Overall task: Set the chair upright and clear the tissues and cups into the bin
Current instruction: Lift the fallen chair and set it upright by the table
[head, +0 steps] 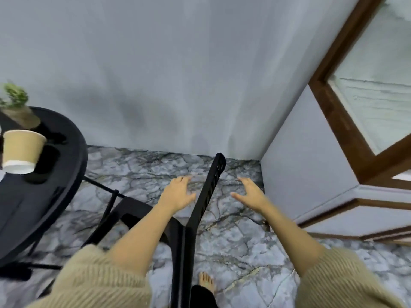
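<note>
A black chair (205,196) stands in front of me on the marble floor, its narrow back edge rising between my hands and its seat partly behind my left forearm. My left hand (178,193) hovers just left of the chair back, fingers spread, holding nothing. My right hand (250,192) hovers to the right of it, also open and apart from the chair. A tan paper cup (21,150) lies tipped on its side on the black round table (73,156) at the left. No tissues or bin are in view.
A small potted plant (16,105) stands on the table behind the cup. A grey wall runs across the back, and a wood-framed glass door (347,121) fills the right. My bare foot (206,282) stands on the marble floor (240,247) beside the chair.
</note>
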Demonstrator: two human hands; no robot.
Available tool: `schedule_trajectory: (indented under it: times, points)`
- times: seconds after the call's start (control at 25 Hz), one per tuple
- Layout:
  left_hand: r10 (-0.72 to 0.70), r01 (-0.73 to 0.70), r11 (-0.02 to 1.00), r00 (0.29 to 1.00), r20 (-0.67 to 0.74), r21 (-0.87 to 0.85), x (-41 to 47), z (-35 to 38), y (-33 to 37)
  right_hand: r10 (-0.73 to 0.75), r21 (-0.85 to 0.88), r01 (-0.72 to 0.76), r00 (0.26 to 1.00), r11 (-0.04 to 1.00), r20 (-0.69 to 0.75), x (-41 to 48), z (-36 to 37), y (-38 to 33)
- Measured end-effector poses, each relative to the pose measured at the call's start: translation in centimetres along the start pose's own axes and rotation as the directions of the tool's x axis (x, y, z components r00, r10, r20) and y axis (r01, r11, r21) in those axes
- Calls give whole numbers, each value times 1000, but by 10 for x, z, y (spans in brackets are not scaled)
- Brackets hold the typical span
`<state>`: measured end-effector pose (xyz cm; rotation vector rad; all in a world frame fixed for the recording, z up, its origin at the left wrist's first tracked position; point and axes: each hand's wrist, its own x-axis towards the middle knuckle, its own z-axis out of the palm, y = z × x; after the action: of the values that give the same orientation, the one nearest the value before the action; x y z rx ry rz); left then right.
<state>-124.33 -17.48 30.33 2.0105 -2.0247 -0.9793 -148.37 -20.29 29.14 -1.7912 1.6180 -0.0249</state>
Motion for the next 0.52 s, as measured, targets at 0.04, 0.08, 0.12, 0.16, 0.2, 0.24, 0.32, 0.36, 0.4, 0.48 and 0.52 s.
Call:
schedule_trajectory:
  times: [0.04,0.08,0.12,0.16,0.2,0.24,0.32,0.36,0.4,0.48,0.52]
  points:
    - [-41,41,999,999,-10,-9,3,0,0,-30,-5,31,999,1000,31,16,-3,-2]
    - [-74,74,997,997,-13,-16,5,1,0,-53,-6,53,997,999,56,27,-4,-5]
    - [-100,100,995,995,-13,-25,6,2,-1,-73,-3,74,994,997,76,36,-5,-8]
    - [-129,128,991,992,-17,-38,7,3,-3,-94,-6,95,990,995,101,45,-5,-10]
    - [-154,153,987,988,-23,-50,8,3,-4,-108,-8,110,986,994,125,53,-6,-12]
    - [-176,174,983,984,-33,-56,9,3,-6,-120,-16,123,982,992,145,59,-6,-15]
    - [-216,212,975,975,-56,-68,9,1,-8,-151,-46,162,972,986,181,69,-7,-19]
    - [-232,227,971,970,-66,-76,9,1,-9,-162,-60,177,967,982,196,73,-8,-20]
    - [-245,239,968,967,-73,-79,9,1,-10,-166,-67,184,964,981,208,77,-8,-22]
    - [-264,258,963,961,-80,-78,8,-1,-12,-185,-71,205,958,976,217,84,-9,-26]
    - [-273,267,960,958,-83,-82,7,-2,-13,-199,-72,218,956,973,216,86,-9,-28]
